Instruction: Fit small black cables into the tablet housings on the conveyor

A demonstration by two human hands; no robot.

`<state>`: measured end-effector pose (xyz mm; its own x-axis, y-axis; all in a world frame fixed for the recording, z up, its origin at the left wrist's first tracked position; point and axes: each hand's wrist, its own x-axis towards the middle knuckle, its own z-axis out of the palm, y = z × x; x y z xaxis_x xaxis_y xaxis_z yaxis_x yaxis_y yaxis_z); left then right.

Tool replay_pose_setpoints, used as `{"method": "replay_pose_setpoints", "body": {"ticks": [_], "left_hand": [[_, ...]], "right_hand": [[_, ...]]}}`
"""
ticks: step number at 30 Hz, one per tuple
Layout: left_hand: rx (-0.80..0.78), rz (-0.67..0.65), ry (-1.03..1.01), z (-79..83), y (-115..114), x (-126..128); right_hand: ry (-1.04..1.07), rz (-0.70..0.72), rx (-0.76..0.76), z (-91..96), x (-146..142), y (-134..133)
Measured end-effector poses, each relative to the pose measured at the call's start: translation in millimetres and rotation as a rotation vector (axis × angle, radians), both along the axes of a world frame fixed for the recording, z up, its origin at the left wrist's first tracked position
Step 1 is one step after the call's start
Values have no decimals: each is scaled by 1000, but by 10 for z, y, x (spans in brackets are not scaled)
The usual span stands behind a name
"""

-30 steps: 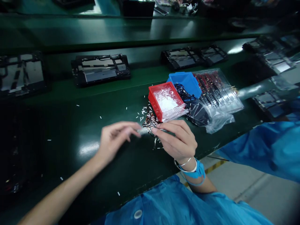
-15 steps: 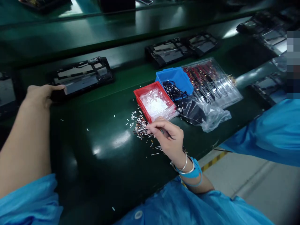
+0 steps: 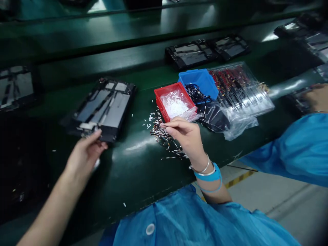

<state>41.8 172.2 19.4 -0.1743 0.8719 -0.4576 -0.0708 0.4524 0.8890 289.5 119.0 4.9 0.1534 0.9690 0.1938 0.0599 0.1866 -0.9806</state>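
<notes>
Head view: an opened tablet (image 3: 116, 111) is on the left part of the green counter (image 3: 143, 177), screen side hidden, its long axis running away from the person with the far end leaning right. The left hand (image 3: 85, 153) grips its near end, thumb on top; whether that end is lifted, I cannot tell. The right hand (image 3: 186, 136) has thumb and forefinger close together at a pile of small parts (image 3: 160, 135); I cannot tell whether they pinch one. Beyond the pile, a red tray (image 3: 161, 107) touches a blue tray (image 3: 205, 79). The counter is glossy and dotted with white bits. Past its edge, grey floor (image 3: 289, 208) shows striped tape (image 3: 241, 178), near a co-worker's blue sleeve (image 3: 302, 150).
</notes>
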Motion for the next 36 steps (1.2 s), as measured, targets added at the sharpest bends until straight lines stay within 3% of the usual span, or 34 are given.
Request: {"method": "replay_pose_setpoints", "body": {"ticks": [4, 6, 10, 12, 14, 16, 19, 21, 23, 25, 31, 36], "left_hand": [[-153, 29, -198, -134, -957, -62], [-264, -51, -353, -185, -1320, -67], [-505, -379, -675, -266, -1730, -89], [-489, -572, -717, -273, -1805, -160], [-256, -754, -518, -250, -1807, -286], [195, -813, -154, -219, -1730, -456], [823, -644, 450, -240, -1494, -724], [1008, -541, 820, -317, -1310, -866], [1053, -543, 1059, -418, -1157, -958], [1055, -605, 1144, -510, -1059, -1003], [983, -766, 1140, -600, -1008, -1021], [957, -776, 1134, -576, -1014, -1003]], "right_hand": [[48, 85, -71, -64, -79, 17], [14, 158, -85, -62, -181, 8], [-107, 323, -147, 10, -521, -32], [-139, 394, -203, 29, -740, -44], [-120, 428, -288, 8, -965, -38], [-96, 432, -386, -49, -1171, -15], [-140, 413, -442, -154, -1401, 39], [-188, 382, -414, -203, -1494, 70], [-227, 345, -386, -223, -1547, 88], [-264, 315, -378, -218, -1575, 93], [-390, 293, -370, -165, -1598, 72], [-456, 334, -346, -160, -1563, 75]]}}
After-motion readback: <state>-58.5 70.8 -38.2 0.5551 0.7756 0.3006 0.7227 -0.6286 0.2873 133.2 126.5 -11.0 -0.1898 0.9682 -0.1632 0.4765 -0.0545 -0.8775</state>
